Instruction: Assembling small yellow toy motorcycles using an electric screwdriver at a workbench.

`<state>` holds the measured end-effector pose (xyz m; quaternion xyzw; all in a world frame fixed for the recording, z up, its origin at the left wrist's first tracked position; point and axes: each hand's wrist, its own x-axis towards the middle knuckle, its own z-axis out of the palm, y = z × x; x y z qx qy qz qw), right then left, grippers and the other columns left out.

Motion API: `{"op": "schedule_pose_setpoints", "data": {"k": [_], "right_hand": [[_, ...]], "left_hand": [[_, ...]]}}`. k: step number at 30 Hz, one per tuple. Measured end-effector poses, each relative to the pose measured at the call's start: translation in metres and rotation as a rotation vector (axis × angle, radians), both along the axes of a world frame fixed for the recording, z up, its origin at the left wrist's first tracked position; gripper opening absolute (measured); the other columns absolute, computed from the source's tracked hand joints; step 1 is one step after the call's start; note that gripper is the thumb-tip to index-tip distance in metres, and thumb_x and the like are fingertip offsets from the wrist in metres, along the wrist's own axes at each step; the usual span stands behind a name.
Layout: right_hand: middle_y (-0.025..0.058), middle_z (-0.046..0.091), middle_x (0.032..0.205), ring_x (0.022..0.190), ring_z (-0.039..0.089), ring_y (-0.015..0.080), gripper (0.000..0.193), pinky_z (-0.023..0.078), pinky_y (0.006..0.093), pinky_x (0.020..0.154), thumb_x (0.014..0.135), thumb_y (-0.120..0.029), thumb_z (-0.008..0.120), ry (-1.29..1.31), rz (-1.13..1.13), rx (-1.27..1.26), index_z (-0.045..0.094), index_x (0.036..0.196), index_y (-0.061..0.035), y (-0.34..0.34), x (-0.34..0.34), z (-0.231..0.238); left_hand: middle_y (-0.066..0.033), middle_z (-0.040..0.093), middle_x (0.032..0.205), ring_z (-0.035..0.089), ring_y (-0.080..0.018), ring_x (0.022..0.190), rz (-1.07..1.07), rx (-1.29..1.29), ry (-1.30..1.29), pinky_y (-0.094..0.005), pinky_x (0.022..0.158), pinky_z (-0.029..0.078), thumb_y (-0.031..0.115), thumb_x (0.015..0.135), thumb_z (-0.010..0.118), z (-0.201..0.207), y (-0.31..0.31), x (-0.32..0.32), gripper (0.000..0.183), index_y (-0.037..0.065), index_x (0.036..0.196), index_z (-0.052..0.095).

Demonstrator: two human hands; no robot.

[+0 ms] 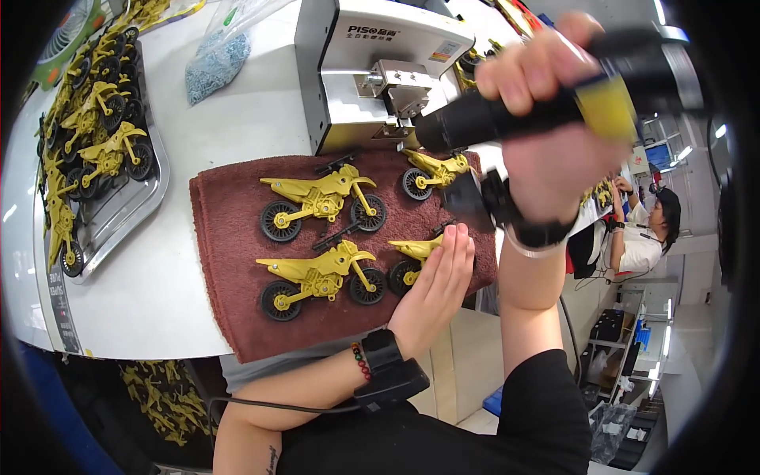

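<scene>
In my right hand [554, 158] is a black powered screwdriver [467, 119], raised above the towel's right side, its tip end pointing left toward the machine. My fingers wrap round its body, blurred by motion. My left hand [435, 285] lies flat, fingers stretched together, over a yellow toy motorcycle [410, 249] and hides much of it. Beyond it is another yellow toy motorcycle [434, 170], partly behind my right wrist gear. Two more toy motorcycles [321, 198] with black wheels lie on their sides further left on the brown towel [229, 261].
A grey-white screw feeder machine [332, 119] stands behind the towel. At left, a metal tray [154, 186] holds piled toy motorcycles. A bag of small bluish pieces [218, 63] lies behind. Yellow parts [170, 400] sit below the table. Another person [645, 229] works at far right.
</scene>
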<state>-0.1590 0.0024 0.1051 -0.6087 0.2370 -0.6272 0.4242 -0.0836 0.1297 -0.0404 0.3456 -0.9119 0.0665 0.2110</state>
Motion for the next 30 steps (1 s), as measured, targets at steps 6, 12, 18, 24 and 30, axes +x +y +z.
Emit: {"op": "schedule_pose_setpoints", "data": {"k": [6, 12, 18, 24, 30], "right_hand": [[0.0003, 0.048, 0.062, 0.053, 0.049, 0.0119, 0.025, 0.041, 0.0286, 0.057, 0.079, -0.009, 0.062, 0.048, 0.031, 0.084, 0.038, 0.085, -0.0101, 0.082, -0.002, 0.005], [0.0036, 0.052, 0.061, 0.052, 0.054, 0.0177, 0.029, 0.046, 0.0335, 0.054, 0.076, -0.005, 0.065, 0.118, 0.034, 0.092, 0.039, 0.087, -0.0076, 0.114, -0.009, -0.005], [0.0045, 0.052, 0.06, 0.051, 0.053, 0.0175, 0.03, 0.046, 0.0331, 0.053, 0.074, -0.004, 0.067, 0.114, 0.018, 0.115, 0.041, 0.088, -0.0067, 0.111, -0.005, -0.023], [0.0061, 0.055, 0.061, 0.051, 0.053, 0.0182, 0.026, 0.046, 0.033, 0.054, 0.072, -0.003, 0.068, 0.096, 0.035, 0.11, 0.045, 0.085, -0.0059, 0.114, -0.002, -0.029], [0.0069, 0.055, 0.061, 0.051, 0.052, 0.0187, 0.026, 0.046, 0.0328, 0.056, 0.071, -0.003, 0.069, 0.151, 0.04, 0.12, 0.046, 0.083, -0.0053, 0.111, 0.002, -0.025]], "left_hand": [[-0.0218, 0.036, 0.134, 0.034, -0.0342, 0.126, -0.104, 0.089, 0.016, -0.0411, 0.108, 0.022, 0.023, 0.084, 0.036, 0.007, 0.0, 0.001, 0.052, -0.004, 0.128, 0.038], [-0.024, 0.042, 0.129, 0.041, -0.0331, 0.121, -0.006, 0.086, 0.073, -0.0401, 0.103, 0.028, 0.02, 0.088, 0.035, 0.001, 0.001, -0.009, 0.042, -0.002, 0.124, 0.04], [-0.0239, 0.036, 0.133, 0.037, -0.034, 0.125, 0.021, 0.066, 0.075, -0.0397, 0.106, 0.023, 0.023, 0.087, 0.032, -0.005, 0.003, -0.013, 0.049, -0.005, 0.127, 0.036], [-0.0237, 0.036, 0.133, 0.037, -0.0334, 0.125, 0.01, 0.087, 0.093, -0.039, 0.105, 0.024, 0.022, 0.088, 0.031, -0.003, 0.003, -0.011, 0.049, -0.005, 0.129, 0.034], [-0.0236, 0.036, 0.134, 0.037, -0.0331, 0.125, 0.026, 0.082, 0.113, -0.039, 0.105, 0.025, 0.021, 0.088, 0.032, -0.003, 0.004, -0.014, 0.049, -0.005, 0.128, 0.034]]}}
